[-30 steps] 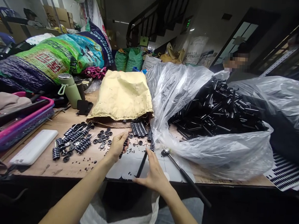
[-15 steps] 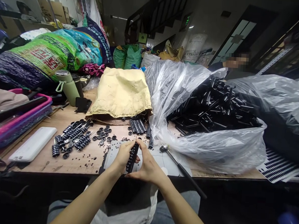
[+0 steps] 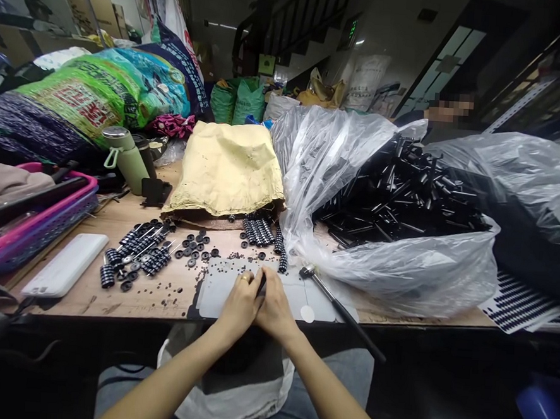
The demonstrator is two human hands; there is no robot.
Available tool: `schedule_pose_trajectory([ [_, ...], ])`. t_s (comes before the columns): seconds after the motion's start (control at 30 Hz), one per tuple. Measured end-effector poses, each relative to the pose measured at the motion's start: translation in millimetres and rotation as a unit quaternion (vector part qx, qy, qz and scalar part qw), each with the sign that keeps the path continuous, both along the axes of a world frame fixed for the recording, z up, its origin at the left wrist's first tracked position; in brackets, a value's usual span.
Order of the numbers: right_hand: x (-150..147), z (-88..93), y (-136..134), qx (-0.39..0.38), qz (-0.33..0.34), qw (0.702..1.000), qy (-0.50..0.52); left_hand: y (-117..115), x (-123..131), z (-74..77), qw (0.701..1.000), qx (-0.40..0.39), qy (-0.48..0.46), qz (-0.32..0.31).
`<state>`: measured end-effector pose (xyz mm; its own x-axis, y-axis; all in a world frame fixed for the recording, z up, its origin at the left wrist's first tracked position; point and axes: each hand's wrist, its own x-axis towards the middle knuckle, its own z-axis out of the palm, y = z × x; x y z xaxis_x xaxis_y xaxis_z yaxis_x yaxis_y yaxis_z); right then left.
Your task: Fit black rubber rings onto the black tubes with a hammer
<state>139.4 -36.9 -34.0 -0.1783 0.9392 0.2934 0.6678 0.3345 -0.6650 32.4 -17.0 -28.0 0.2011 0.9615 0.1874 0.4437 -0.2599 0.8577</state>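
Observation:
My left hand (image 3: 240,303) and my right hand (image 3: 276,305) are pressed together over a grey-white mat at the table's front edge. Between their fingertips shows the dark end of a black bar (image 3: 261,283); most of it is hidden by the fingers. White characters run along this bar in the earlier view. Tiny dark rings (image 3: 229,263) lie scattered just beyond the hands. To the right of my right hand rests a hammer (image 3: 342,313) with a black handle, its head on the mat (image 3: 213,294).
Stacks of black-and-white ringed pieces on rods (image 3: 138,248) lie left, beside loose black wheels (image 3: 195,247). A yellow sack (image 3: 230,168) and a clear plastic bag (image 3: 399,280) of black parts stand behind. A white bag (image 3: 234,415) hangs below the edge. A person sits beyond.
Both hands have turned and closed around the bar, so its white characters are now hidden. My right hand's fingers have come in close against the left hand.

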Motion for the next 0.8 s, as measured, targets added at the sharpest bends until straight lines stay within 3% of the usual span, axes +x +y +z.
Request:
schedule_pose_trajectory([
  [0.1,17.3,-10.6,-6.2,0.01,-0.028,0.996,-0.081,-3.7,-4.5,-20.3,0.975,0.123,0.173,-0.062],
  [0.17,47.1,-9.7,-14.9,0.01,-0.094,0.981,-0.168,-2.8,-11.6,-26.2,0.946,0.18,0.247,-0.111],
  [0.27,103.7,-2.2,-30.1,-0.021,-0.288,0.9,-0.327,-0.2,-24.3,-24.6,0.9,0.263,0.316,-0.142],
  [0.33,130.2,4.2,-38.5,-0.064,-0.315,0.867,-0.381,0.1,-30.2,-20.8,0.88,0.299,0.345,-0.134],
  [0.4,137.3,12.2,-44.6,-0.116,-0.292,0.882,-0.351,-0.9,-32.3,-17.6,0.869,0.317,0.359,-0.122],
  [0.53,109.4,36.2,-52.6,-0.186,-0.21,0.952,-0.124,-4.2,-29.9,-15.0,0.868,0.315,0.369,-0.104],
  [0.67,79.4,57.2,-61.9,-0.269,-0.132,0.951,0.074,-6.2,-27.3,-16.4,0.872,0.306,0.371,-0.092],
  [0.8,66.8,49.7,-69.9,-0.194,-0.157,0.967,0.053,-6.0,-28.3,-20.4,0.876,0.297,0.371,-0.084],
])
